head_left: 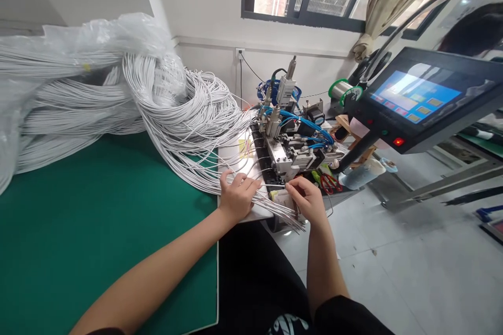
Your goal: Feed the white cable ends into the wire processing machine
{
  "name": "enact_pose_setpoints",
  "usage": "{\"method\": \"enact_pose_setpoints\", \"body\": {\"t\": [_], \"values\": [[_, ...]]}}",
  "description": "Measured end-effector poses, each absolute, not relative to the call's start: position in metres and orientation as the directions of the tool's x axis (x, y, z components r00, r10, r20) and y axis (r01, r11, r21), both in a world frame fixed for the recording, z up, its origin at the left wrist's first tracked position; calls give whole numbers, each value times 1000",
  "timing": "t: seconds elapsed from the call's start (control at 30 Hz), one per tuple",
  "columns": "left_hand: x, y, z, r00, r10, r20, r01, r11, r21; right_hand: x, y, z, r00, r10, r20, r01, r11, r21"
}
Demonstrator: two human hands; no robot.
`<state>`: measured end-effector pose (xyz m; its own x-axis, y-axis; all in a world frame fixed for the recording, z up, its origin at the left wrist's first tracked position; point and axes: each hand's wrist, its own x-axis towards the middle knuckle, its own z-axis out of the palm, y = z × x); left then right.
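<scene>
My right hand (307,199) pinches the end of a single white cable (273,185) between thumb and fingertips, in front of the metal machine (281,154). Curled over the white cables at the edge of the white board (257,213), my left hand (237,194) grips them from above; exactly how many strands it holds is hidden. Past that hand, a bunch of loose cable ends (288,214) sticks out toward the lower right. The cables run back to a big tangled bundle (204,99) at the upper left.
Plastic-wrapped cable coils (78,94) lie across the green mat (98,241). Right of the machine stand a tilted touchscreen (416,97) on a post, a wire spool (342,91) and red-handled scissors (330,183). Another person's head (477,29) shows behind the screen.
</scene>
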<state>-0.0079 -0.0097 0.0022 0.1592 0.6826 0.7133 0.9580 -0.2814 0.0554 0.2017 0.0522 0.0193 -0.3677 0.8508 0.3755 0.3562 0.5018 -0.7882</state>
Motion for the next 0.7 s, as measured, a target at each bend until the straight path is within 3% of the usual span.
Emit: {"method": "enact_pose_setpoints", "body": {"t": [0.3,0.7], "values": [[-11,-9,-3,297,603,740,901,-434,-8,218,57,24,-410,872,266,397,433,-809],[-11,-6,-3,356,611,707,875,-483,-23,194,63,7,-323,922,213,82,251,-964]]}}
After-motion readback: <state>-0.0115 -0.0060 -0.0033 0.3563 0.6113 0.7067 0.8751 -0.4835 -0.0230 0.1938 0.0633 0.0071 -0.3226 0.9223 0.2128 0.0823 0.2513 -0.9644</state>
